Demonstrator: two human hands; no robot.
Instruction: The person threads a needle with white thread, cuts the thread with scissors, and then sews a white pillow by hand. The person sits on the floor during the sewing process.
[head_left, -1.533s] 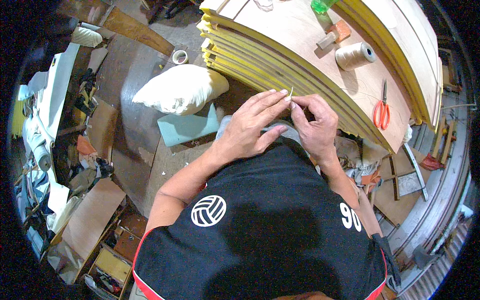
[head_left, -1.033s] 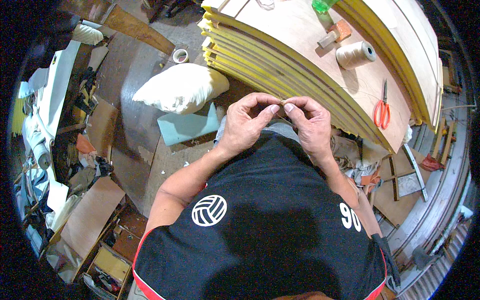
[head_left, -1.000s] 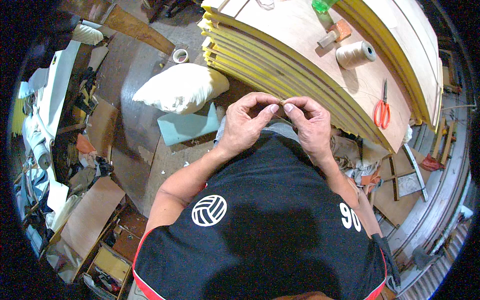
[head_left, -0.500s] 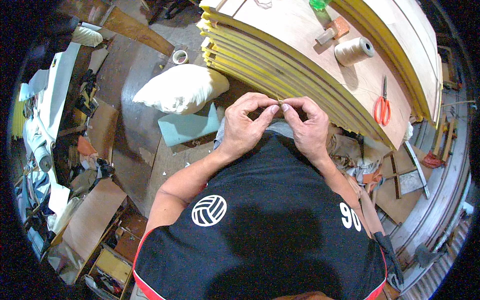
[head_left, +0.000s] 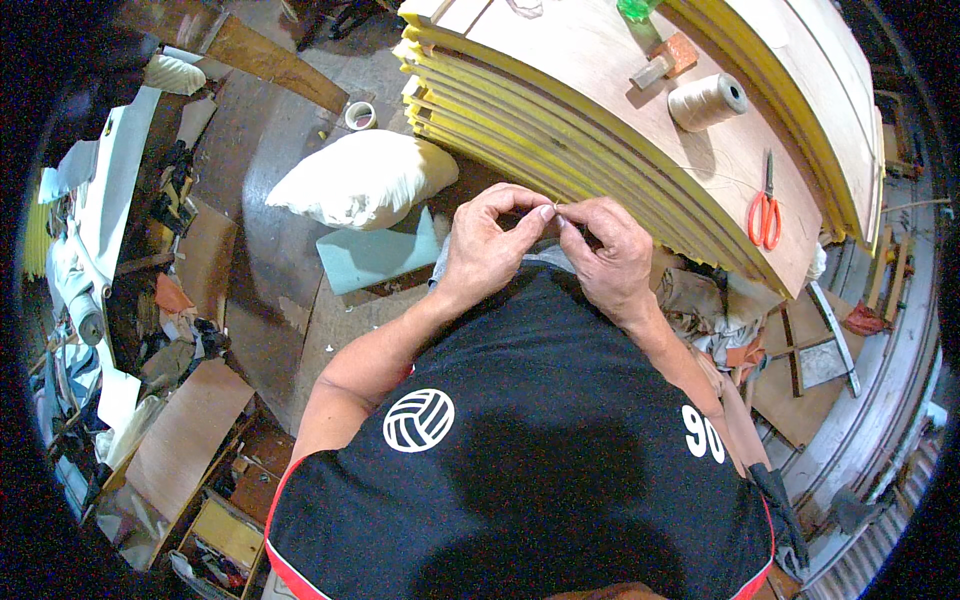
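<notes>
My left hand and my right hand meet at their fingertips above my lap, both pinching a thin pale strand, apparently thread; its exact shape is hidden by the fingers. Just beyond them is a curved stack of yellow-edged wooden panels. On the top panel lie a cream cone of thread, orange-handled scissors and an orange block with a pale wooden piece. A fine line of thread crosses the panel near the scissors.
A white stuffed bag sits on the floor with a pale blue pad and a roll of tape. Fabric rolls and scraps line the left side. Boards, rags and a metal track are at the right.
My left hand was stretched flat earlier; its fingers have since curled into a pinch against my right fingertips. Over the last half second my right hand has shifted slightly left.
</notes>
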